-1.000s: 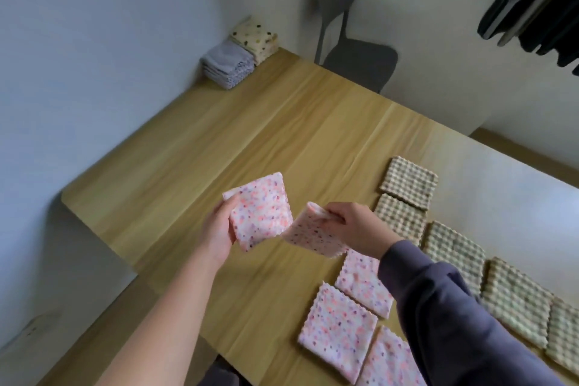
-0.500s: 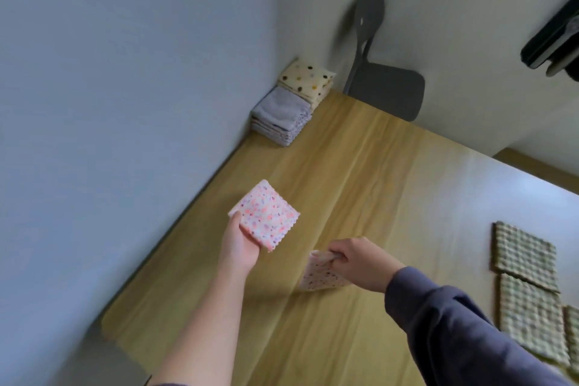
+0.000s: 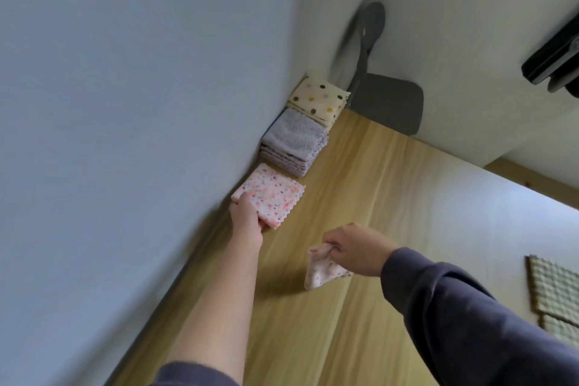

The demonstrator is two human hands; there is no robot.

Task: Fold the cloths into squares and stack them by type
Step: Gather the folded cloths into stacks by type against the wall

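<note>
At the wooden counter's [image 3: 360, 229] wall edge a pink cloth [image 3: 271, 194] is gripped by the left hand [image 3: 246, 217]; a crumpled cloth [image 3: 321, 271] is pinched by the right hand [image 3: 355, 247].

1. On my feed the person wears a dark greyish-purple long-sleeved top of soft, plain fabric.
2. The right sleeve [image 3: 470, 323] runs down to the wrist, loose and gently creased, with a plain cuff.
3. The left sleeve [image 3: 194, 374] sits bunched near the elbow, leaving the forearm uncovered.
4. The left hand [image 3: 246, 213] and right hand [image 3: 354, 247] are bare.
</note>
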